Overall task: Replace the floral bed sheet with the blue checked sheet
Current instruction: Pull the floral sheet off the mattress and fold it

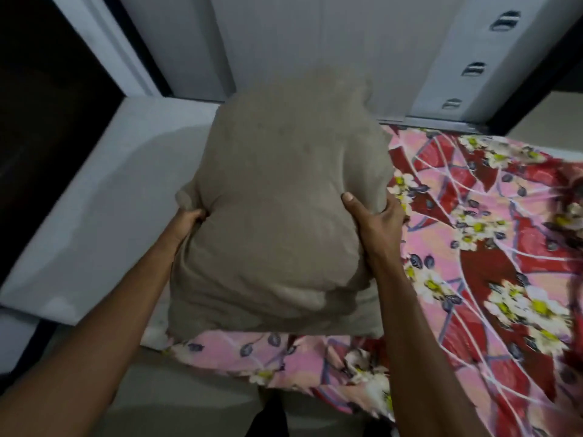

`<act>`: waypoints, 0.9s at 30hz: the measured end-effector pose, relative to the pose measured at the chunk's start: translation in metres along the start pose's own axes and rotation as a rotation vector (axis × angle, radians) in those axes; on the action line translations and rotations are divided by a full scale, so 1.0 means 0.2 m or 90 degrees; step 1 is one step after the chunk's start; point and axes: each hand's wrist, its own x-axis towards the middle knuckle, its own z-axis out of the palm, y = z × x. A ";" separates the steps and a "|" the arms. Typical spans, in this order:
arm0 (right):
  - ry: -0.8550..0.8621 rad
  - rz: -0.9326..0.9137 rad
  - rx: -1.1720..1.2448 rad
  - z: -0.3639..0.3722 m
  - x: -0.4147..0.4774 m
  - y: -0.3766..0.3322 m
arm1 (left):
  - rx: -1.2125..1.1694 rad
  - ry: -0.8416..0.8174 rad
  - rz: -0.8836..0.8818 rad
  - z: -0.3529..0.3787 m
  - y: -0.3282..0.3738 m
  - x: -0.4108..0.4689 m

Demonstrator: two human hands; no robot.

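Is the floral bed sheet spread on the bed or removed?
Spread out: the pink and red floral bed sheet lies flat with wrinkles, and its near edge drapes downward.

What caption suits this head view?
Left hand and right hand grip a beige fabric pillow over the red floral bed sheet.

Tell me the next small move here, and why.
Probably carry the pillow clear of the floral sheet and set it aside. The left hand and right hand grip its sides, and the sheet beneath is not yet stripped, so the pillow likely has to go first.
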 end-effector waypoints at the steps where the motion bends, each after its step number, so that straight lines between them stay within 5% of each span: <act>1: -0.018 0.001 0.004 0.16 -0.01 0.02 | 0.016 0.025 0.005 -0.15 -0.02 0.06; 7: -0.079 0.030 0.037 1.02 -0.07 0.24 | 0.108 0.163 0.018 -0.86 -0.11 0.30; 13: -0.184 0.229 -0.059 1.43 -0.23 0.89 | 0.331 0.267 -0.031 -1.16 -0.42 0.60; 18: -0.231 0.328 -0.106 1.18 -0.22 1.05 | 0.579 0.312 0.321 -0.55 -0.56 0.35; 23: -0.339 0.313 -0.288 0.86 -0.01 1.11 | 0.559 0.098 0.467 0.07 -0.63 0.06; 27: -0.232 0.182 -0.447 0.47 0.22 1.23 | 0.544 -0.155 0.344 0.47 -0.83 -0.06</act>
